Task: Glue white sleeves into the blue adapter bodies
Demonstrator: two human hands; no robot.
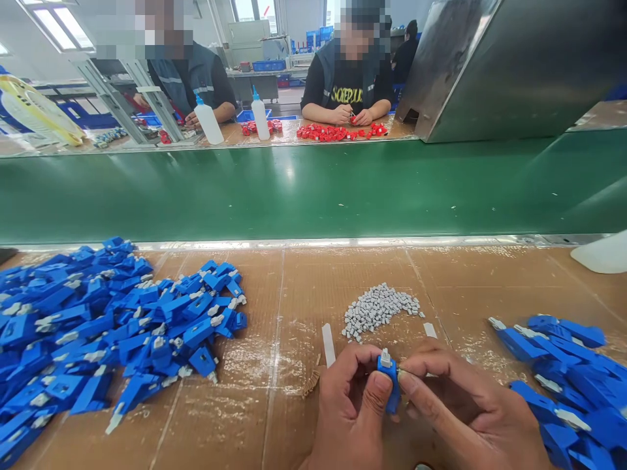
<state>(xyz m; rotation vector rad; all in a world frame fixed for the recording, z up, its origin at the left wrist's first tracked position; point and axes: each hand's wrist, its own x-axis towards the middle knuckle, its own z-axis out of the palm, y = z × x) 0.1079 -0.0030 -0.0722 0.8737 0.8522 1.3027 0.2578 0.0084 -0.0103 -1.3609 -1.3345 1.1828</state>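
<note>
My left hand (350,398) is closed around a blue plastic part (393,391), its thumb pressed on the near face. A small light-grey piece (385,357) sticks up from the top of that part. Against its right side, my right hand (455,398) has thumb and forefinger pinched together. What lies between those fingertips is too small and covered to make out. Just beyond my hands is a pile of small grey pieces (379,308) on the cardboard-covered table (304,287).
A large heap of blue parts with grey pieces (112,320) covers the left side; more blue parts (573,378) lie at right. A green conveyor belt (274,189) runs across. Beyond it, two people sit by red parts (337,132) and white bottles (209,124). A metal housing (514,72) stands upper right.
</note>
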